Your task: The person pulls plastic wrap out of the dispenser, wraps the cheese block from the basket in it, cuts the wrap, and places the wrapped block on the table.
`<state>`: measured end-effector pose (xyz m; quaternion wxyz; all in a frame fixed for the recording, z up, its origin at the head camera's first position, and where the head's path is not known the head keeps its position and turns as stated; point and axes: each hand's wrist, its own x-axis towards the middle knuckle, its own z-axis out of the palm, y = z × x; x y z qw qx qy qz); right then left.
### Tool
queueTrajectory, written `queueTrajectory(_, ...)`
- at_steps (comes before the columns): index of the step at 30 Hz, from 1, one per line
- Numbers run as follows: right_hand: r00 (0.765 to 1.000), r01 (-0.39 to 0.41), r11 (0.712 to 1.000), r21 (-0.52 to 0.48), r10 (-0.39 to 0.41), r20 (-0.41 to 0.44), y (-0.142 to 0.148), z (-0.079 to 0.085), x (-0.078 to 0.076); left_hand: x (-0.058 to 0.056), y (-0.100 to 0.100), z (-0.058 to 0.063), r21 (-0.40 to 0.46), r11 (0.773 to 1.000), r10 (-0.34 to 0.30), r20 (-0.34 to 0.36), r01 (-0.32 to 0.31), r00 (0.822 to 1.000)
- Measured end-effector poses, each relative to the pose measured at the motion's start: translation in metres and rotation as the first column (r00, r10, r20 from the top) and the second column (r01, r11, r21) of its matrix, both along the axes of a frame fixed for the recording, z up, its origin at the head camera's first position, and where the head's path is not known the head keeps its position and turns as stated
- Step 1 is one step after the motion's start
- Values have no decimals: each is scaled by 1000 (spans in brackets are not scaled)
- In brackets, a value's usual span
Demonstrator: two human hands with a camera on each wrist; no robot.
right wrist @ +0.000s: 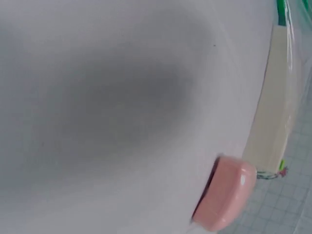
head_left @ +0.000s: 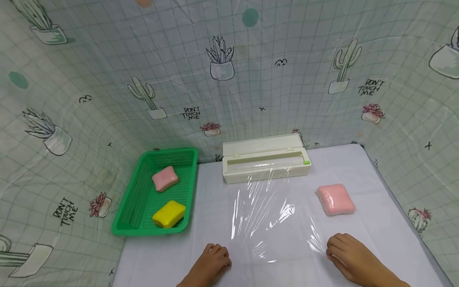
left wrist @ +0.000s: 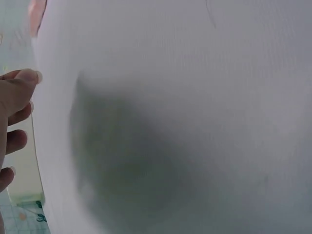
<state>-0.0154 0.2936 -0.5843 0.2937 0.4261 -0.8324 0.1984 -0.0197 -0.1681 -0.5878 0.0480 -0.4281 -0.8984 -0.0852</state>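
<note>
A clear sheet of plastic wrap runs from a white wrap dispenser box toward both hands, showing as bright streaks over the white table. My left hand pinches its near left corner, thumb and fingertips together; the left wrist view shows this hand at its left edge. On the opposite side, my right hand grips the near right corner, where creases gather at the fingertips. Beyond the right hand lies a glossy pink soap bar, also in the right wrist view.
A green basket at the left holds a pink soap bar and a yellow soap bar. The dispenser's lid stands raised against the patterned curtain, which surrounds the white table.
</note>
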Motion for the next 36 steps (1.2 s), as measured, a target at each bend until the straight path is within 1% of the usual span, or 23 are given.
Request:
queueTrajectory(2, 999, -4, 999, -33, 2, -47, 0, 13, 3, 1, 1, -1, 34, 999, -28, -24, 29, 999)
queueTrajectory(4, 992, 0, 997, -82, -10, -124, -2, 27, 6, 3, 3, -2, 70, 996, -50, -48, 53, 998)
queueTrajectory(6, 976, 8, 990, -144, -39, -214, -8, 41, 8, 4, 5, -5, 115, 991, -61, -81, 70, 995)
queueTrajectory(8, 950, -1, 975, -223, -68, -305, -15, 52, 7, 5, 6, -8, 163, 983, -65, -115, 83, 991)
queueTrajectory(10, 927, -18, 960, -281, -89, -365, -20, 55, 6, 6, 6, -9, 203, 974, -75, -138, 103, 988)
queueTrajectory(11, 922, -28, 956, -291, -88, -376, -20, 53, 5, 6, 6, -9, 212, 971, -81, -149, 112, 986)
queueTrajectory(12, 925, -39, 957, -289, -76, -373, -19, 49, 5, 7, 6, -10, 213, 970, -84, -158, 117, 984)
queueTrajectory(13, 931, -39, 963, -268, -63, -359, -18, 43, 5, 7, 5, -11, 206, 972, -83, -166, 117, 983)
queueTrajectory(14, 943, -36, 971, -236, -45, -329, -15, 35, 6, 7, 4, -11, 194, 974, -80, -170, 113, 982)
queueTrajectory(16, 974, -19, 989, -144, -14, -225, -8, 16, 9, 7, 3, -13, 163, 983, -62, -161, 88, 985)
queueTrajectory(17, 987, -5, 996, -93, -10, -162, -4, 6, 11, 7, 2, -14, 144, 987, -52, -151, 74, 987)
queueTrajectory(18, 995, 8, 999, -51, -13, -103, 0, -4, 12, 8, 2, -15, 118, 991, -44, -145, 62, 988)
queueTrajectory(20, 999, 34, 999, 9, -34, -13, 4, -21, 15, 8, 3, -16, 71, 996, -39, -135, 49, 990)
queueTrajectory(23, 996, 70, 997, 45, -73, 56, 7, -38, 15, 9, 6, -17, -2, 999, -42, -140, 42, 989)
queueTrajectory(26, 991, 102, 993, 54, -106, 85, 6, -46, 13, 10, 9, -16, -89, 996, -33, -133, 22, 991)
queueTrajectory(28, 988, 115, 992, 57, -121, 101, 5, -49, 13, 11, 10, -14, -153, 988, -35, -107, 18, 994)
queueTrajectory(30, 985, 124, 990, 61, -130, 109, 4, -49, 13, 12, 11, -12, -210, 977, -50, -106, 27, 993)
queueTrajectory(33, 983, 132, 989, 60, -138, 118, 3, -50, 14, 15, 11, -10, -256, 966, -89, -157, 47, 984)
queueTrajectory(36, 983, 138, 989, 58, -144, 115, 2, -50, 14, 17, 10, -9, -261, 964, -106, -226, 44, 968)
